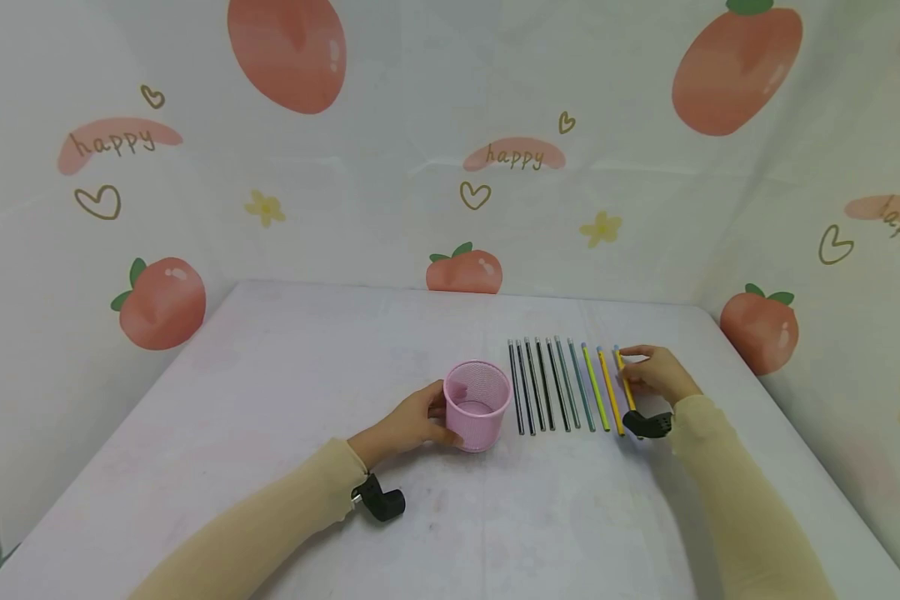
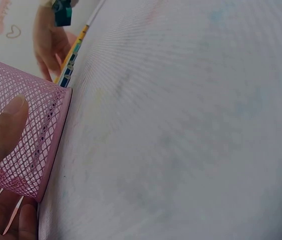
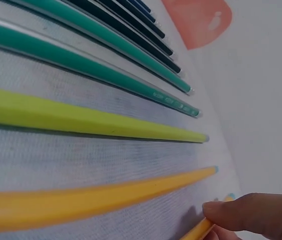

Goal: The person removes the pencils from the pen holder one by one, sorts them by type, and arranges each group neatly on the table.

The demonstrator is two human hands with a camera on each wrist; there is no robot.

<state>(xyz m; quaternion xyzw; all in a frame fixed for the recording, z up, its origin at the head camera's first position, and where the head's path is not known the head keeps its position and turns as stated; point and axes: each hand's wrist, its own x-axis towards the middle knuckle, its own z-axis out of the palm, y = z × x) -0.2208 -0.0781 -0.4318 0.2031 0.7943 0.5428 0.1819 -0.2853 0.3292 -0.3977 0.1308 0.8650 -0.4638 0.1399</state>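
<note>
A pink mesh pen cup [image 1: 476,429] stands upright on the table, its inside bare in the head view. My left hand [image 1: 408,423] holds it from the left, thumb at the near side and fingers behind, as the left wrist view shows through the mesh [image 2: 20,145]. At the right end of a row of pencils, my right hand [image 1: 658,375] pinches a yellow pencil [image 1: 628,392] near its far end between thumb and fingers. Beside it lie an orange-yellow pencil [image 3: 100,200] and a lime-green pencil [image 3: 80,115].
Farther left in the row lie teal pencils [image 3: 80,62] and several dark pencils [image 1: 540,383], roughly parallel and spaced apart. The row begins just right of the cup. A pale cloth covers the table [image 1: 307,358], and a fruit-printed sheet [image 1: 390,175] hangs behind.
</note>
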